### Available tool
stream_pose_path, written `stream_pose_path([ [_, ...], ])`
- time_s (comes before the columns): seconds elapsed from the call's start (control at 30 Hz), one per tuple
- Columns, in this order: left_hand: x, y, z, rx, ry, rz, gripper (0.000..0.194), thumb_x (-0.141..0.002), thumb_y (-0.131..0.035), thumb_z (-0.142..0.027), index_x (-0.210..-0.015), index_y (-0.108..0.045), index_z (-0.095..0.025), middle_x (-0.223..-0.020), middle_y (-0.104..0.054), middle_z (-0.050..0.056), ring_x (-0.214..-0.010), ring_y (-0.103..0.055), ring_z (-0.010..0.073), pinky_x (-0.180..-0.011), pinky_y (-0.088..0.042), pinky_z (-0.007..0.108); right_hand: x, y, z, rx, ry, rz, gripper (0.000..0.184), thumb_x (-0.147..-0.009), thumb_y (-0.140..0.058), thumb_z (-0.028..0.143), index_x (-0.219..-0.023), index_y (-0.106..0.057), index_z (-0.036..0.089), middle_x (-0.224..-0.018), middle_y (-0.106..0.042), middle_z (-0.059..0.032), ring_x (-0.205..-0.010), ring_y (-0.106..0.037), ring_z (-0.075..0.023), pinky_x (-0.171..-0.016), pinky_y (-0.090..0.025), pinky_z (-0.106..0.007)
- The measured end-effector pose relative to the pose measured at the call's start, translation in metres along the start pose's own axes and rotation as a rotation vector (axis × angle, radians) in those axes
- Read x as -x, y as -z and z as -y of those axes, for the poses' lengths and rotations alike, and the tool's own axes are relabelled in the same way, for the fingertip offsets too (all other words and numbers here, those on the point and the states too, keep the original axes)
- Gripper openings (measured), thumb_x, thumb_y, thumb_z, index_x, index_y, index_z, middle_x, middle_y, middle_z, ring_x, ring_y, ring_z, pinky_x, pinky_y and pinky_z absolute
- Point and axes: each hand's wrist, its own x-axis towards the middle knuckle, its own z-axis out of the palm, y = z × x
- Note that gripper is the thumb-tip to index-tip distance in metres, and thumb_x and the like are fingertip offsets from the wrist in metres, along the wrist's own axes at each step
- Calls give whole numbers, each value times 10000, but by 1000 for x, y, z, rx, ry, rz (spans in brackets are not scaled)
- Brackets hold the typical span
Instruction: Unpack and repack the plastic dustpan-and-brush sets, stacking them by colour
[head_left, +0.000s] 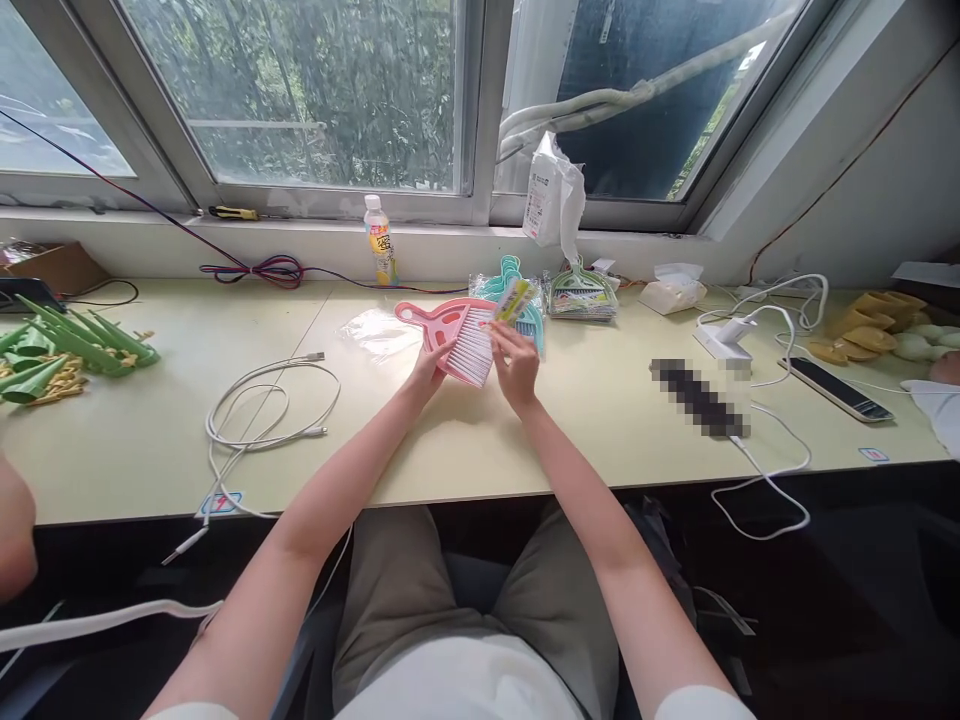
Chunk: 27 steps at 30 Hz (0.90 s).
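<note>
Over the middle of the table, my left hand is closed on the lower edge of a pink dustpan and brush set. Its white bristles face up, and the handle with its hanging hole points left. My right hand pinches a small yellow-green label card by its lower end, at the right edge of the set. Whether the card touches the set I cannot tell. Behind lie teal dustpan and brush sets, partly hidden by the card. A clear plastic bag lies flat to the left.
Green dustpan sets are stacked at the back, near a tissue pack and a bottle. A coiled white cable lies left; a phone and charger lie right. Other people's arms show at both sides.
</note>
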Motion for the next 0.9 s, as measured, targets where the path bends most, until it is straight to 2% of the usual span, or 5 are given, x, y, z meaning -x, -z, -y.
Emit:
stream_pose_path([
  [0.1,1,0,-1,27,-46,-2,583,-670,-861,-311,-1185,-624,-172,-1084,-730,103,-1108,-671,290,-982,-522,408,10,-15,10,20,112,246,321,-1000,-458,284,-1168,-731,261,-1250,-713,-38,-1250,-621,-214,-1051,-439,-410],
  [0.3,-1,6,1,-7,-88,-59,619,-616,-861,-163,-1183,-614,-182,-938,-742,54,-978,-712,254,-914,-535,371,13,-15,8,22,129,316,314,-1010,-455,239,-1167,-726,266,-1236,-720,-31,-1237,-631,-197,-1102,-364,-414],
  [0.57,-4,13,4,-32,-41,-22,386,-638,-833,-197,-977,-653,-159,-856,-731,45,-941,-709,240,-868,-539,351,8,-14,1,-70,264,488,321,-1012,-454,220,-1198,-715,228,-1252,-711,-54,-1286,-594,-196,-1100,-395,-400],
  [0.73,-5,14,5,-26,-42,-62,386,-597,-828,-130,-931,-639,-170,-775,-711,19,-860,-709,218,-832,-537,337,8,-16,5,-91,142,424,282,-991,-498,278,-1138,-738,296,-1200,-736,-9,-1299,-575,-214,-1135,-370,-461],
  [0.9,-4,9,5,-10,-60,-77,528,-559,-824,-70,-1035,-628,-187,-885,-727,28,-951,-702,234,-920,-526,375,4,-14,1,-150,-96,73,345,-1004,-440,402,-1153,-712,249,-1252,-697,-76,-1229,-590,-233,-1102,-407,-455],
])
